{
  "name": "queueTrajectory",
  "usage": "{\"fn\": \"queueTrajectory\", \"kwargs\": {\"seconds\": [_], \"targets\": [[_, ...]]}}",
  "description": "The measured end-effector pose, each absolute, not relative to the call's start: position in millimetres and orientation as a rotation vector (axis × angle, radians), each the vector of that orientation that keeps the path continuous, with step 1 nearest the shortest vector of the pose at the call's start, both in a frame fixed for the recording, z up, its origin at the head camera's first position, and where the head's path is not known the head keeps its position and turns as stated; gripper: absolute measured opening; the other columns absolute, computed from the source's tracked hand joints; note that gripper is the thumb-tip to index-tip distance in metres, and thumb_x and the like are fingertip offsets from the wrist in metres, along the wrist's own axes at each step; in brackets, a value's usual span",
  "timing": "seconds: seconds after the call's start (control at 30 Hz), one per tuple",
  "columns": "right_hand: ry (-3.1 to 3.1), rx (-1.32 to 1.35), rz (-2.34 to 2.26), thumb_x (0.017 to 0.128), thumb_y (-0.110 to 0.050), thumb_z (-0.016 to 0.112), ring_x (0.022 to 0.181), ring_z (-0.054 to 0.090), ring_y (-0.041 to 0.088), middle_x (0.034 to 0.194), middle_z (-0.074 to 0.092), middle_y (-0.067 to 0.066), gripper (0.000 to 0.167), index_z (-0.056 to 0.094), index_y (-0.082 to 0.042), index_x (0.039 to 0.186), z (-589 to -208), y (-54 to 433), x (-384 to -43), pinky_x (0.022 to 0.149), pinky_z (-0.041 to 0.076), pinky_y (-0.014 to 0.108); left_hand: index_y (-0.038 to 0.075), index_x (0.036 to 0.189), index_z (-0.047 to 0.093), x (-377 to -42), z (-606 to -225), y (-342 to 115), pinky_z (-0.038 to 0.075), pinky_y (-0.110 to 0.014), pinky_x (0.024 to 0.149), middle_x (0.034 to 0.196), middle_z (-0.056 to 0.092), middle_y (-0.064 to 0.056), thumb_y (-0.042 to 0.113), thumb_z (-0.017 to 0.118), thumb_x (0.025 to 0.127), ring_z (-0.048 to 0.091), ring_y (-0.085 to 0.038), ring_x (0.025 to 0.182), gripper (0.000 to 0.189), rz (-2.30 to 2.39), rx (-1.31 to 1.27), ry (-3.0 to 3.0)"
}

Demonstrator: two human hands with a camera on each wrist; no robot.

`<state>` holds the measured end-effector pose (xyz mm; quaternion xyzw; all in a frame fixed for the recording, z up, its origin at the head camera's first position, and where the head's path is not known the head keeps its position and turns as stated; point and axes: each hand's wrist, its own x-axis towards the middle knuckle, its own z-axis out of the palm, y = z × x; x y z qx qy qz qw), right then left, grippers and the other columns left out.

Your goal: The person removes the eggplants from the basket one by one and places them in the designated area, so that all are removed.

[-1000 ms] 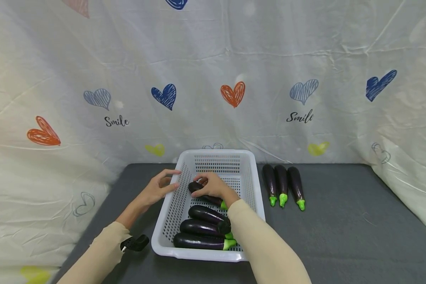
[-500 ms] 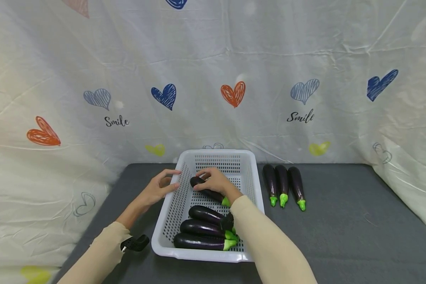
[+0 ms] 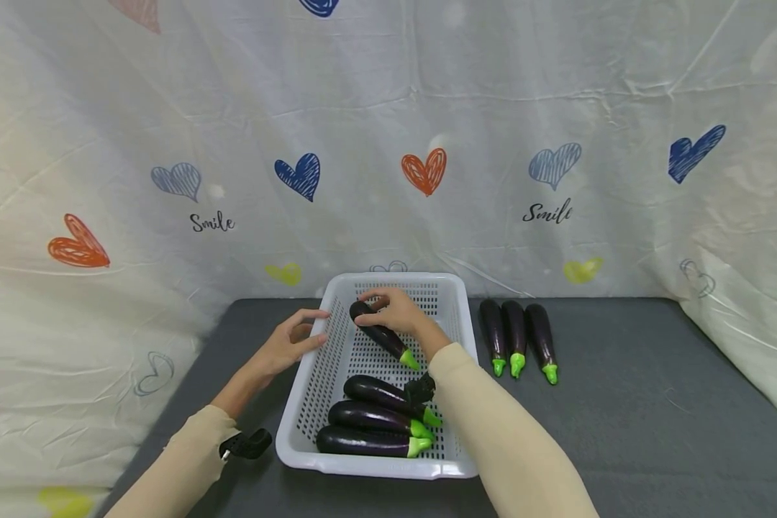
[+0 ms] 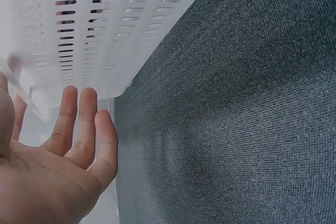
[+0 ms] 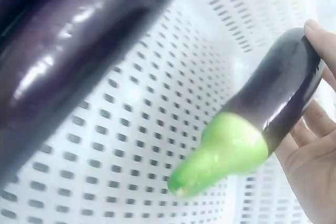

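Note:
In the head view, my right hand (image 3: 398, 314) pinches a dark purple eggplant (image 3: 391, 340) near its rounded end. The eggplant slants inside a white perforated basket (image 3: 288, 440), its green stem end (image 5: 226, 150) pointing toward me and right. My left hand (image 3: 289, 343) is at the basket's left rim, fingertips touching it. The left wrist view shows that hand's several straight fingers (image 4: 86, 127) beside the outer wall. Three more eggplants lie side by side in the basket's near part: an upper one (image 3: 375, 391), a middle one (image 3: 365, 416) and a lower one (image 3: 362, 440).
Right of the basket, three eggplants (image 3: 515, 334) lie on the dark grey table (image 3: 621, 432), stems toward me. A white curtain (image 3: 362, 86) printed with hearts hangs behind the table. A black strap device (image 3: 246, 444) sits on the left wrist.
My right hand has moved up and slightly right in the head view, taking the eggplant with it, and its stem end has come into full sight. My left hand has stayed put.

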<state>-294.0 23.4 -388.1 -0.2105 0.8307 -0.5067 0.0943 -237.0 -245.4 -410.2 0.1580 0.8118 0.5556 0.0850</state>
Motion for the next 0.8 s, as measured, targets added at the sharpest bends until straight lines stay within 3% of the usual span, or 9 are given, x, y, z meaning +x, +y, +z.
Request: {"fn": "queueTrajectory", "kwargs": {"seconds": [0.3, 0.47, 0.8], "targets": [[2.36, -0.788, -1.598, 0.093, -0.013, 0.077, 0.113, 0.063, 0.033, 0.132, 0.059, 0.02, 0.047, 0.063, -0.001, 0.136, -369.6, 34.4, -299.0, 0.079, 0.057, 0.039, 0.015, 0.149, 0.047, -236.7, -409.9, -245.3, 0.055, -0.048, 0.084, 0.134, 0.054, -0.026, 0.023, 0.065, 0.103, 0.063, -0.034, 0.107, 0.05, 1.652, 0.474, 2.424], [2.37, -0.717, -1.62, 0.091, -0.017, 0.08, 0.107, 0.066, 0.03, 0.134, 0.058, 0.02, 0.047, 0.066, -0.006, 0.134, -360.2, 40.7, -299.9, 0.078, 0.057, 0.039, 0.014, 0.149, 0.046, -236.7, -409.9, -245.7, 0.055, -0.048, 0.084, 0.133, 0.055, -0.026, 0.022, 0.065, 0.103, 0.064, -0.034, 0.106, 0.05, 1.653, 0.483, 2.423], [2.308, -0.654, -1.711, 0.09, -0.019, 0.081, 0.096, 0.069, 0.03, 0.12, 0.065, 0.019, 0.051, 0.064, -0.009, 0.137, -348.5, 55.6, -302.8, 0.078, 0.057, 0.042, 0.014, 0.149, 0.046, -236.1, -409.4, -245.2, 0.055, -0.048, 0.083, 0.131, 0.056, -0.025, 0.022, 0.065, 0.103, 0.064, -0.034, 0.104, 0.051, 1.644, 0.476, 2.432]]}}
